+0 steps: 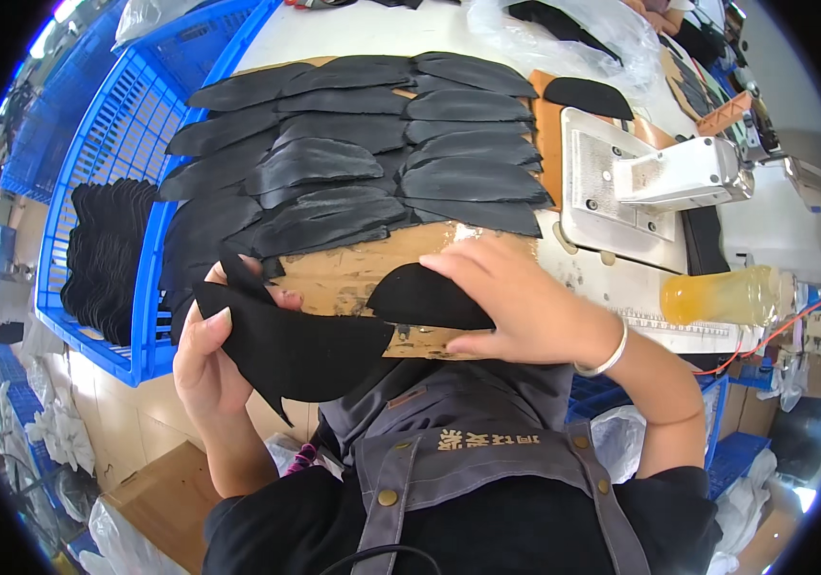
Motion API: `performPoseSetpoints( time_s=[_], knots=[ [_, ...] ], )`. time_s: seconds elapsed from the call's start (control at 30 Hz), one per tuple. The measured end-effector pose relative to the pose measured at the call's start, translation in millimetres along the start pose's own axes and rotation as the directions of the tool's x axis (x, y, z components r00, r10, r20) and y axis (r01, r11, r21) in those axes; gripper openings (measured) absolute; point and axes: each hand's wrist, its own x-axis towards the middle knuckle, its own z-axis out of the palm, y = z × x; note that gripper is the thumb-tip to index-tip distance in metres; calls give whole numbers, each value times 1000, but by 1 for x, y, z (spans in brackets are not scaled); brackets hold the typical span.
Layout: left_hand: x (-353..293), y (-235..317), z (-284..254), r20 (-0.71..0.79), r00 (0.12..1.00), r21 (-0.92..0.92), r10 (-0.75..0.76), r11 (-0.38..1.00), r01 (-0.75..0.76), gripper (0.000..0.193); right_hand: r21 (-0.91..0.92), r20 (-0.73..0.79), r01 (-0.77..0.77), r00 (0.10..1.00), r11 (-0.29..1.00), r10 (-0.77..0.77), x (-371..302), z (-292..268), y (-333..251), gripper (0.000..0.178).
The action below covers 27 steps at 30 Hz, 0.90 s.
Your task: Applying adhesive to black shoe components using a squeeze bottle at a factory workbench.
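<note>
My left hand [211,350] is closed on a black curved fabric piece [310,350], its thumb on top and its fingers partly hidden behind. The piece hangs out over the near edge of the board, with a pointed tip bent downward. Just to the right, my right hand [525,297] grips a smaller half-moon black fabric piece [427,295] at its right end, fingers above and thumb below. The two pieces nearly meet at their inner ends. Beyond my hands, overlapping dark leaf-shaped pieces [324,158] lie in rows on a brown board [334,278].
On the left a blue plastic basket [147,278] holds a stack of wavy-edged black pieces [104,259]. A white sewing machine [679,177] stands at the right, with another half-moon piece [588,97] behind it. A bottle of yellow liquid [722,295] lies near the table's right edge.
</note>
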Motion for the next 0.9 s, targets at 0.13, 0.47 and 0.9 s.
performPoseSetpoints(
  time_s=[0.13, 0.47, 0.9],
  knots=[
    [2, 2, 4, 24, 998, -35, 49, 998, -49, 48, -165, -114, 54, 991, 985, -73, -16, 18, -4, 68],
    [10, -10, 36, 27, 1000, 106, 0, 994, -2, 43, -37, -283, 93, 954, 995, -100, -17, 8, -9, 64],
    [24, -44, 39, 84, 990, -117, -117, 985, 127, 48, 868, -148, -9, 949, 497, 277, -16, -27, -12, 30]
  ],
)
